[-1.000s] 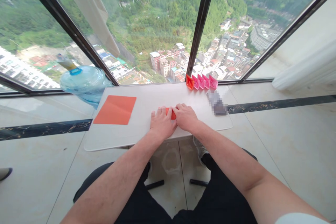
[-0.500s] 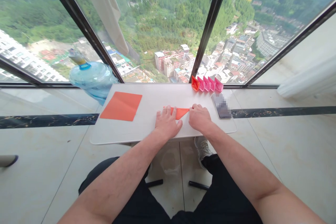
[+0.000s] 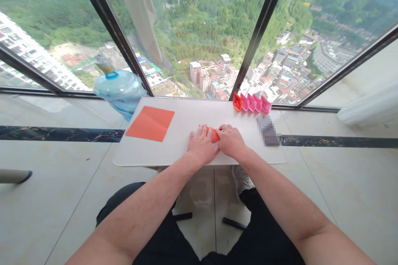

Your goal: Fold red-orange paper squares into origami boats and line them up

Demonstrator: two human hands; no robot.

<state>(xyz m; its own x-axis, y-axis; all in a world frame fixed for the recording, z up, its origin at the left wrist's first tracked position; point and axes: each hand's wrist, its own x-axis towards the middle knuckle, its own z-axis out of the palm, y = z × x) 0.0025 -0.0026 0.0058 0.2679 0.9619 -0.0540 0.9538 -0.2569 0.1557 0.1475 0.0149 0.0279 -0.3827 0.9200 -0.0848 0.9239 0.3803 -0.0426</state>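
Most of the folded orange paper (image 3: 214, 135) is hiding under flat, spread fingers at the frame's centre, pressing, not gripping; the left hand (image 3: 201, 148) and right hand (image 3: 231, 143) are lying just beside each other on the white table (image 3: 186, 112); forearms are stretching toward the lower edge.

You worked in bright, even daylight that came through the window (image 3: 202, 20) ahead of you. Shadows on the table (image 3: 186, 112) were soft and faint. Your left hand (image 3: 201, 147) and right hand (image 3: 231, 143) showed sharp, free of motion blur. The wide lens bowed the window frames (image 3: 263, 29) toward the picture's borders; a pixelated patch (image 3: 269, 130) sat near the table's right edge.
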